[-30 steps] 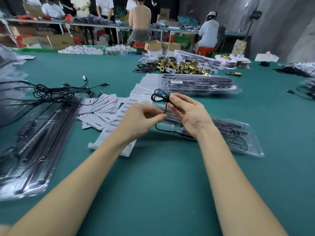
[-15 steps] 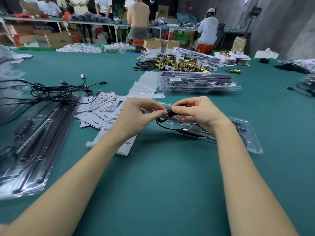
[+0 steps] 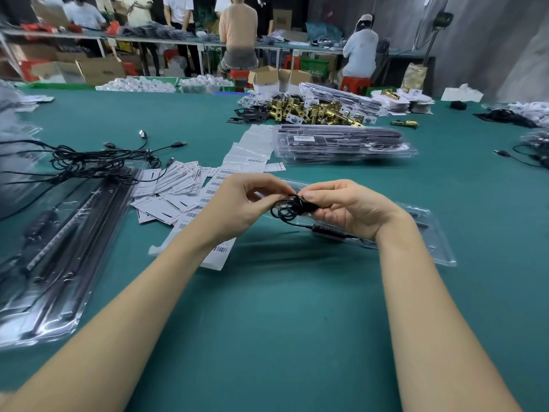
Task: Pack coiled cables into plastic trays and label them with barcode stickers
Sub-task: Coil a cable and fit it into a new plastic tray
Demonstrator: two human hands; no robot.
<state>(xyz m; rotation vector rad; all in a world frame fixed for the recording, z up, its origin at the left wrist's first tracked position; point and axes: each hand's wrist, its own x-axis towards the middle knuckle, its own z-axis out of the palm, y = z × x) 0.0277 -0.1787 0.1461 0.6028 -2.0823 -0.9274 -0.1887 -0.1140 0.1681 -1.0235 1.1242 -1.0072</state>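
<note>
Head view shows the black cable now wound into several small loops, where a second ago it was a single loose loop held higher. The right hand pinches the bundle with curled fingers; the left hand touches its other side with thumb and fingertips. The coil hangs just above the clear tray on the tabletop, the cable's tail running into it. Coiling looks nearly done; seating it comes next, then a barcode sticker.

Bare green table near — barcode stickers left, plastic tray right.
</note>
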